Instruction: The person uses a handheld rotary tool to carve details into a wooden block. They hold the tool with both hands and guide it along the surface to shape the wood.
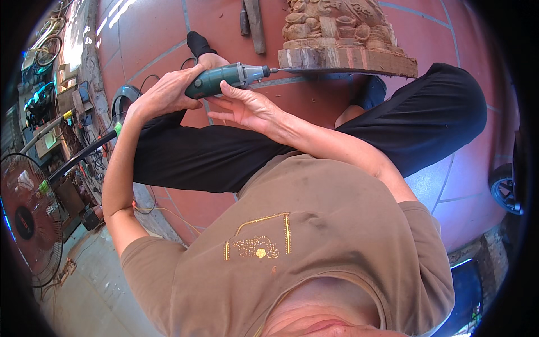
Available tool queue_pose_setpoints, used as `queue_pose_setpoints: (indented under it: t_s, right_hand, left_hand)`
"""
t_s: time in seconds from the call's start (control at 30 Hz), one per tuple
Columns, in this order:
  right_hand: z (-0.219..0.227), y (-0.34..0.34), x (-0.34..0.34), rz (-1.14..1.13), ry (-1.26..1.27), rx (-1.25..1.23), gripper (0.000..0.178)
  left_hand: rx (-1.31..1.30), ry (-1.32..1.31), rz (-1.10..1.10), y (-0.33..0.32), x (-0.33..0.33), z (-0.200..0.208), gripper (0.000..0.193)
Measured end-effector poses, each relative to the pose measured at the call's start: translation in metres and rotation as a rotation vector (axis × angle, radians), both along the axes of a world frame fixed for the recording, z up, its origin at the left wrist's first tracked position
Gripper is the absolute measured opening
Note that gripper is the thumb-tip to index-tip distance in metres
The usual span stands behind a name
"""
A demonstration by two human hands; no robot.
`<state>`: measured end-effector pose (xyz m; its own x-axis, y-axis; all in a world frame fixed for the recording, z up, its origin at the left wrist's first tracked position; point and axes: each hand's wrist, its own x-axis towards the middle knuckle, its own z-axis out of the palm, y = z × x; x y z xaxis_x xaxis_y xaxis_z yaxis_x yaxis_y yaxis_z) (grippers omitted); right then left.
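A green die grinder with a silver front lies level in front of me. My left hand is wrapped round its rear end. Just below the grinder is my right hand, fingers apart, with the thumb up against the tool's underside. The grinder's thin bit points right, at the lower edge of a carved wooden piece. Rounded figures are cut into this carving above a thick, flat base. Whether the bit touches the wood, I cannot tell.
Two long, narrow hand tools lie on the red tiled floor left of the carving. My legs in black trousers are spread around the work. A fan and cluttered tools and cords line the left side; a wheel stands at right.
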<state>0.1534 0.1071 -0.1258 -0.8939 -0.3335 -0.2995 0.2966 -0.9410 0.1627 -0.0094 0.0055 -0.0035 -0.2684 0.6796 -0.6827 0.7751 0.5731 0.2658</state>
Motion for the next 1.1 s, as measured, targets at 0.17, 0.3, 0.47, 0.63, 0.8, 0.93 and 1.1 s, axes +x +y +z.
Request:
queue_pose_setpoints:
  t_s: [0.17, 0.3, 0.47, 0.63, 0.8, 0.93, 1.1]
  right_hand:
    - [-0.0025, -0.0016, -0.0015, -0.022, 0.020, 0.003, 0.055]
    - [-0.0054, -0.0043, -0.0035, -0.037, 0.021, 0.006, 0.055]
    - [-0.0054, -0.0043, -0.0043, -0.033, 0.013, -0.002, 0.055]
    - [-0.0051, -0.0038, -0.0042, -0.031, 0.029, -0.009, 0.056]
    - [-0.0025, -0.0015, -0.0030, -0.013, 0.013, -0.003, 0.054]
    - [-0.0015, -0.0011, -0.0033, -0.014, 0.008, -0.004, 0.053]
    - [-0.0005, -0.0002, -0.0034, -0.020, 0.009, -0.003, 0.051]
  left_hand:
    - [0.042, 0.010, -0.004, -0.0034, -0.0008, -0.0019, 0.070]
    - [0.042, 0.004, 0.001, -0.0028, -0.0011, -0.0013, 0.070]
    - [0.061, 0.003, 0.002, -0.0059, -0.0031, -0.0036, 0.070]
    - [0.079, 0.007, -0.009, -0.0068, -0.0035, -0.0037, 0.070]
    - [0.073, 0.003, -0.003, -0.0055, -0.0025, -0.0020, 0.070]
    - [0.087, 0.006, -0.013, -0.0059, -0.0037, -0.0028, 0.070]
    - [0.079, 0.000, -0.011, -0.0052, -0.0044, -0.0032, 0.068]
